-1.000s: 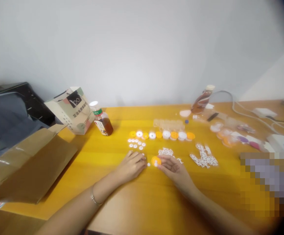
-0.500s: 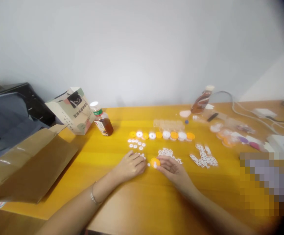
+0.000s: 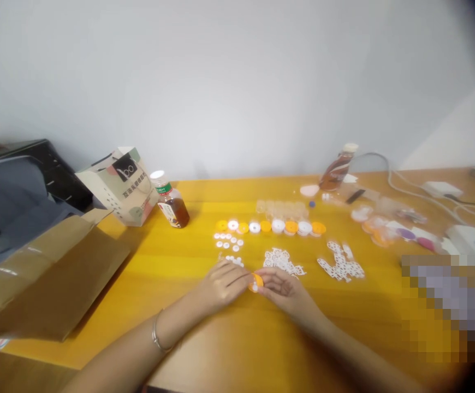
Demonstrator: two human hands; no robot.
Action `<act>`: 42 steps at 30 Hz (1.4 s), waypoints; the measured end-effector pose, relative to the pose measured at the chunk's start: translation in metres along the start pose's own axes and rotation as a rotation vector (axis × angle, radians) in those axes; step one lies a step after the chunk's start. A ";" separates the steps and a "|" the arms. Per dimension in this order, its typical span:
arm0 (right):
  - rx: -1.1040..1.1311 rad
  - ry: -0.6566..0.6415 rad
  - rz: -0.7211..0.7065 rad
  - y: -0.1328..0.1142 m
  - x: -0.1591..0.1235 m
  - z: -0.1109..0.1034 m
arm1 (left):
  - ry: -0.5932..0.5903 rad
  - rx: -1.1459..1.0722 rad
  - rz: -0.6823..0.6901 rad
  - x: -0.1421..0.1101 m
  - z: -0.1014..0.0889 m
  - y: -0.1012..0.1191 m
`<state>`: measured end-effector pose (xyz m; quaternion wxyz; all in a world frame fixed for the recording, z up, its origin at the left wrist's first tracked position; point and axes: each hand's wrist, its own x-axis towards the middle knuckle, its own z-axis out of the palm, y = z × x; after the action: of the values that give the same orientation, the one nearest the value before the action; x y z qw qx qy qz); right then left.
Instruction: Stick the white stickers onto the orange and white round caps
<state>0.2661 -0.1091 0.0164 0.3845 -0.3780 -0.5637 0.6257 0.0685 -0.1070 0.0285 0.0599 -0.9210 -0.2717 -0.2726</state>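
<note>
Between my two hands is a small round orange disc [image 3: 257, 279] with white pieces on its face. My right hand [image 3: 284, 289] pinches its right side between thumb and fingers. At its left edge are the closed fingers of my left hand [image 3: 227, 284], which cover part of the rim. Just beyond my left hand lie several small white round pieces [image 3: 234, 261], with more white rings [image 3: 228, 240] behind them. A heap of white openwork pieces [image 3: 280, 261] sits past my right hand. Further back runs a row of orange and white discs [image 3: 278, 225].
Clear round cases [image 3: 282, 208] lie behind the row. A second group of white openwork pieces [image 3: 342, 265] is to the right. Two drink bottles, one left [image 3: 172, 204] and one right [image 3: 338, 169], stand near the wall. A paper bag [image 3: 129, 188] and cardboard box [image 3: 57, 273] occupy the left.
My right hand has brought the orange disc slightly left and down, and tilted it. My left hand has moved right, so its fingers now meet the disc's edge.
</note>
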 end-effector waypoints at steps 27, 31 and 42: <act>-0.035 -0.041 0.042 0.000 -0.002 0.002 | -0.107 0.150 0.097 0.005 -0.014 -0.001; -0.037 -0.037 0.027 -0.005 -0.002 0.002 | -0.073 0.062 0.038 0.003 -0.013 -0.002; -0.045 -0.044 0.012 -0.005 -0.003 0.003 | -0.053 -0.816 -0.804 0.009 0.008 0.005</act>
<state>0.2652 -0.1124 0.0212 0.3598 -0.3758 -0.5836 0.6234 0.0816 -0.1052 0.0267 -0.4155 -0.7004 -0.4749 -0.3335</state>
